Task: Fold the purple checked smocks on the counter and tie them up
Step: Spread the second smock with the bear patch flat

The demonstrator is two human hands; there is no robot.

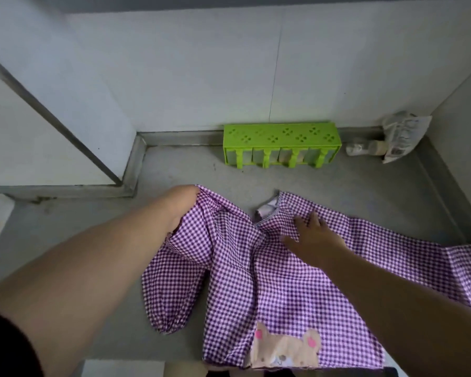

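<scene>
Left hand's grip point(184, 210) on rumpled purple checked smock point(269, 281), bear patch point(286, 349).

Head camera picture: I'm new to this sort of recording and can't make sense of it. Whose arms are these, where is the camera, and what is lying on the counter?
There is no machine here. The camera sits on a person's head and looks down, so the two bare arms are that person's own. On the grey counter lies a purple checked smock with a bear patch at its near hem. The left hand is mostly hidden in the cloth at the smock's far left corner, so its grip cannot be judged. The right hand lies flat near the collar, pressing the cloth. Against the back wall stand a green rack and a crumpled bag.
</scene>
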